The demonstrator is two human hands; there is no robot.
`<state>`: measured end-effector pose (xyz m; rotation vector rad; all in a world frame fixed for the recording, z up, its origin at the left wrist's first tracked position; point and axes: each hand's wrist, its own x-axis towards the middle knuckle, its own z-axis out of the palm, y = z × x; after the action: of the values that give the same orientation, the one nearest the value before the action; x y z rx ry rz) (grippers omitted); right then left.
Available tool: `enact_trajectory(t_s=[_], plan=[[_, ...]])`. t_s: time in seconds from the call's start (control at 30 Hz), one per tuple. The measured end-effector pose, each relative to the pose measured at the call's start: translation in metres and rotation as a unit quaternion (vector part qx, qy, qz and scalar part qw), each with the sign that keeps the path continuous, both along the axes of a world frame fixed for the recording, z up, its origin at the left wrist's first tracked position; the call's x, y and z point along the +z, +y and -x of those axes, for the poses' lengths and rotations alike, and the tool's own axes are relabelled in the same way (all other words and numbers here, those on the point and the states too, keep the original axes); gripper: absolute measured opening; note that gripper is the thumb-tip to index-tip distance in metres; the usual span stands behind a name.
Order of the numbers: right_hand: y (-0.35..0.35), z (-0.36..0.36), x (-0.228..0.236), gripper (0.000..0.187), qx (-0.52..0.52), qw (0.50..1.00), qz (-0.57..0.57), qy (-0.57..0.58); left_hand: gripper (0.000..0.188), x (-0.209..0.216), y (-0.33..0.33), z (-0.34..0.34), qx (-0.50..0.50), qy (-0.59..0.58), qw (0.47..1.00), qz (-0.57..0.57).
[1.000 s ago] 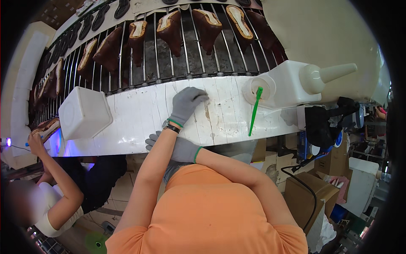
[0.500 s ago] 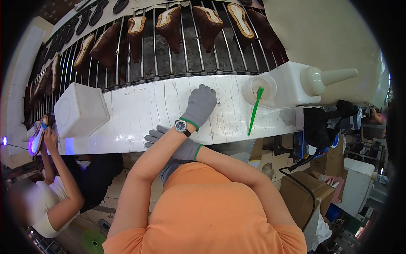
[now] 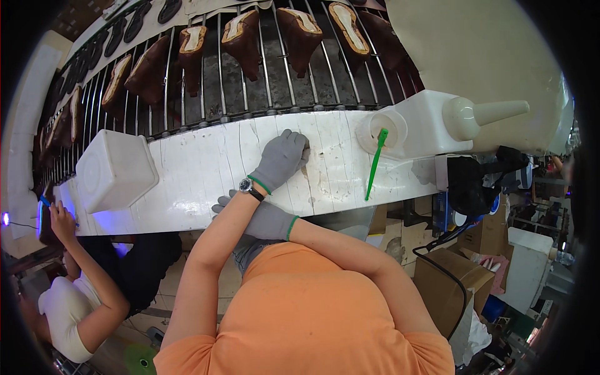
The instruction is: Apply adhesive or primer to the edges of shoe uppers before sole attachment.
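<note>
My left hand (image 3: 284, 159), in a grey glove with a green cuff and a wristwatch (image 3: 250, 187) above it, rests on the white bench (image 3: 194, 159). Its fingers are curled in and nothing shows in them. Beneath my left forearm lies my right hand (image 3: 269, 223), gloved alike, at the bench's near edge in front of my body. Its fingertips stick out to the left, spread and holding nothing; the forearm hides part of it. To the right, a green brush (image 3: 375, 164) leans with its head in a round translucent cup (image 3: 400, 134), its handle reaching over the bench.
Beyond the bench runs a roller conveyor (image 3: 265, 94) carrying several brown wedge shoe uppers (image 3: 300, 40). A white plastic box (image 3: 119, 172) stands left, a white nozzled bottle (image 3: 431, 125) right. At far left a co-worker's hand (image 3: 62, 225) works at a shoe. Cardboard boxes (image 3: 453, 287) sit at right.
My left hand has slid a little left and nearer, fingers still curled. The shoes have shifted slightly left. The co-worker's hand and shoe have moved down and left.
</note>
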<state>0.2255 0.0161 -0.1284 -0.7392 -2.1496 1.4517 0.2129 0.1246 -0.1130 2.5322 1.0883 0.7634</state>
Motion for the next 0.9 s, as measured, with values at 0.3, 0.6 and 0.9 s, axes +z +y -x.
enact_trajectory(t_s=[0.3,0.6,0.9], plan=[[-0.001,-0.002,0.002,0.047,0.047,0.993,-0.068,-0.080,0.016,0.016,-0.004,0.011,0.086,-0.110,0.977,0.159],[0.004,0.003,-0.002,0.045,0.025,0.986,-0.133,-0.101,0.010,0.011,0.004,-0.011,0.009,0.096,0.994,0.041],[0.001,-0.001,-0.006,0.051,0.043,0.984,-0.130,-0.115,0.012,0.007,-0.004,-0.009,0.019,0.052,0.997,0.051]])
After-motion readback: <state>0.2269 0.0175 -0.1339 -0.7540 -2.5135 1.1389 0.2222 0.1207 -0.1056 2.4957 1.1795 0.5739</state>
